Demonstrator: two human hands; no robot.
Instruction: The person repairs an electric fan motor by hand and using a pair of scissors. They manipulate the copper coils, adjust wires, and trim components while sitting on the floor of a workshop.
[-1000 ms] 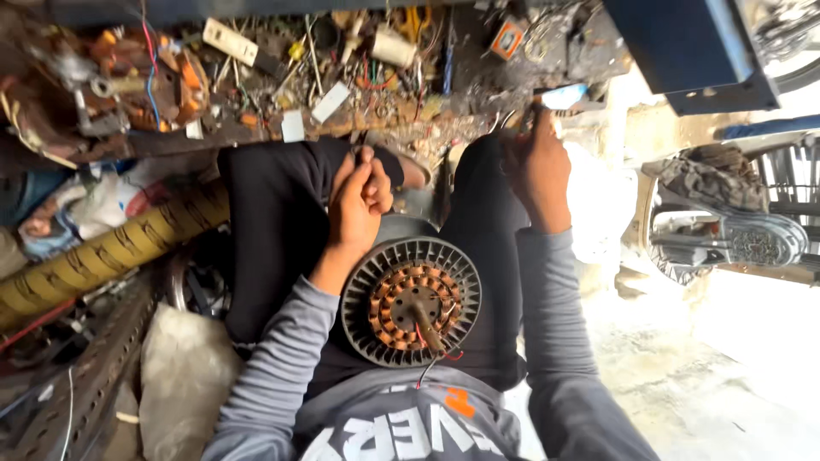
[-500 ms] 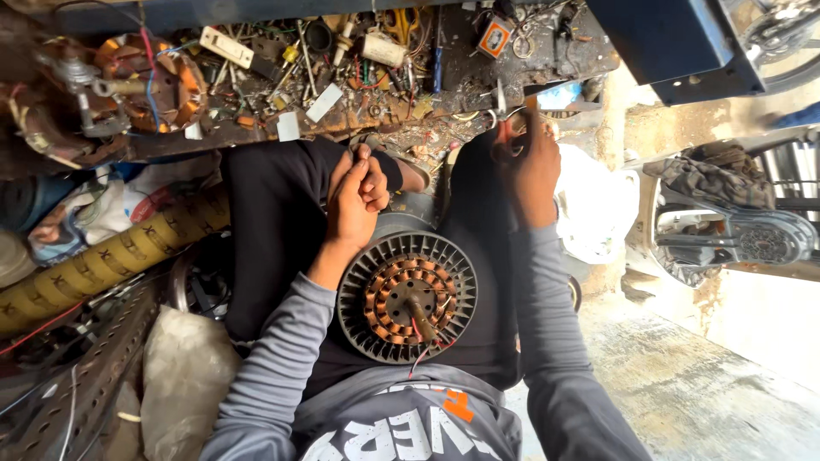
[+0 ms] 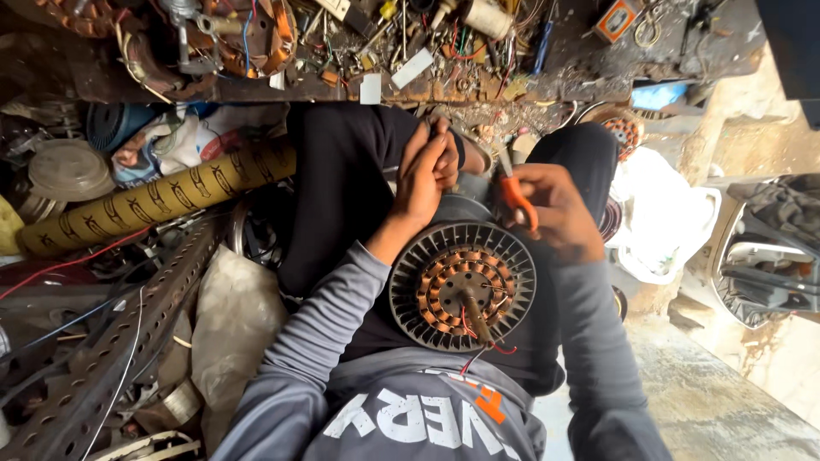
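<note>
- Copper windings ring the middle of the round motor stator (image 3: 462, 286), which lies on the person's lap with its shaft pointing up toward the camera; thin red wires trail from it toward the shirt.
- Left hand (image 3: 427, 171) rests at the stator's far rim, fingers curled shut on something small that I cannot make out.
- Right hand (image 3: 555, 209) is closed around orange-handled scissors (image 3: 515, 192), blades pointing toward the left hand, just beside the stator's far-right edge.
- Room is tight: the cluttered wooden bench (image 3: 598, 64) runs close beyond the knees, scrap crowds the left side, and only the pale floor at the lower right lies open.
- Half a second ago the right hand was up at the bench edge; it has come down beside the stator with the scissors. The left hand has stayed put.
- A long yellow patterned tube (image 3: 154, 201) lies at the left; a small orange box (image 3: 617, 19) and white rectangular tags (image 3: 370, 88) sit on the bench.
</note>
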